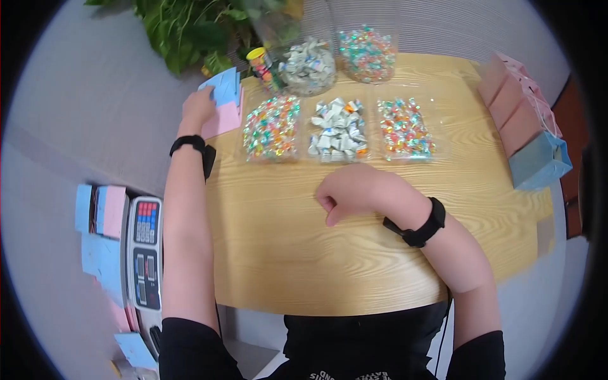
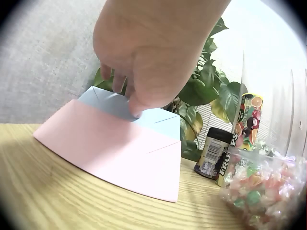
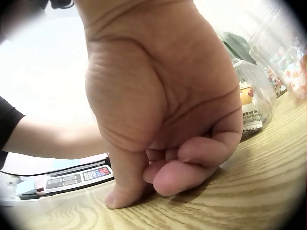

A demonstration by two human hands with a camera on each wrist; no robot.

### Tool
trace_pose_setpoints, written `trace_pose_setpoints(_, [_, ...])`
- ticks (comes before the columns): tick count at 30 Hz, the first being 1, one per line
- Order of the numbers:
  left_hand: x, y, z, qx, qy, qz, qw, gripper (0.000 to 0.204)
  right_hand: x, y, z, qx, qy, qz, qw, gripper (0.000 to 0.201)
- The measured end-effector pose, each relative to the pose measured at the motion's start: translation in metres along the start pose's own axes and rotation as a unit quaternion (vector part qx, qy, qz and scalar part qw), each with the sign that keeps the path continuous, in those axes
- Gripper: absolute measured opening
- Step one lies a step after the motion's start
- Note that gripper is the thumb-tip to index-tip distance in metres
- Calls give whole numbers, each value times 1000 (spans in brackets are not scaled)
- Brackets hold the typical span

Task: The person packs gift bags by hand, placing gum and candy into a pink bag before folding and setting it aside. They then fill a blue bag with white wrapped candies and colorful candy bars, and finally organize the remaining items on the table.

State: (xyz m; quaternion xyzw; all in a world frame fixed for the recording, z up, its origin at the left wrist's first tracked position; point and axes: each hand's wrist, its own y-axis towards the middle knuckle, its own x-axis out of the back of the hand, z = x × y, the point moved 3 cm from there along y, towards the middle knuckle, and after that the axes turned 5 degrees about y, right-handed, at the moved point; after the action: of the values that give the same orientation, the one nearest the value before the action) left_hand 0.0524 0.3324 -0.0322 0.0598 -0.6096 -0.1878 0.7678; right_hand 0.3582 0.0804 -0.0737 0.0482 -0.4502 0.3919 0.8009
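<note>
At the far left of the table, my left hand [image 1: 199,106] reaches to the light-blue paper bags [image 1: 224,86]. In the left wrist view its thumb and fingers come together at the blue paper bag [image 2: 160,120], the other fingers hanging straight down; the index fingertip is hidden behind the thumb. A pink paper bag [image 2: 115,146] lies in front of the blue one. My right hand [image 1: 354,191] rests on the table in front of the candy trays. Its fingers [image 3: 180,178] are loosely curled with nothing in them, and the thumb touches the tabletop.
Clear trays of shiny wrapped candies [image 1: 272,126], white-wrapped candies [image 1: 339,130] and more shiny candies [image 1: 405,130] stand in a row. Behind are candy jars [image 1: 309,66] and a yellow-lidded tube [image 1: 259,60]. Pink and blue gift bags [image 1: 538,161] stand right; a scale [image 1: 145,253] sits left.
</note>
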Motion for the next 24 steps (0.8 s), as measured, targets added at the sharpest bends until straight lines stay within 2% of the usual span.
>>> trace_pose_setpoints(1, [1,-1,1,33,-11,28,999,42,1,1,1,9,-5,6,1000,25])
trace_pose_setpoints(4, [16,-6,2,53,-37,12,998,40,1,0,2,-2,-5,15,1000,25])
trace_pose_setpoints(5, [13,-2,10,50,-36,15,998,40,0,-1,1,-3,-1,15,1000,25])
trace_pose_setpoints(8, [17,8,34,21,-142,-22,989,37,0,-2,2,8,-11,1,1000,24])
trace_pose_setpoints(11, [31,3,42,32,-145,-9,989,37,2,0,3,5,-18,-3,1000,24])
trace_pose_setpoints(15, [52,-8,46,15,-179,-34,983,35,3,1,4,-9,-10,23,1000,25])
trace_pose_setpoints(17, [80,-19,38,7,-216,-114,970,33,1,0,3,-11,-3,21,1000,25])
trace_pose_setpoints(18, [90,-24,33,2,-217,-111,970,33,1,-1,3,-6,-7,15,1000,25])
trace_pose_setpoints(20, [117,-39,21,-30,-230,-225,946,28,0,-2,2,-8,-5,9,1000,25])
trace_pose_setpoints(21, [126,-46,12,-34,-235,-222,946,28,-1,0,2,-8,-5,16,1000,24])
trace_pose_setpoints(23, [156,-72,-22,-93,-319,-251,909,23,4,-1,3,-10,-3,24,1000,23])
trace_pose_setpoints(24, [170,-85,-38,-96,-322,-250,908,23,15,-6,8,16,15,-2,1000,22])
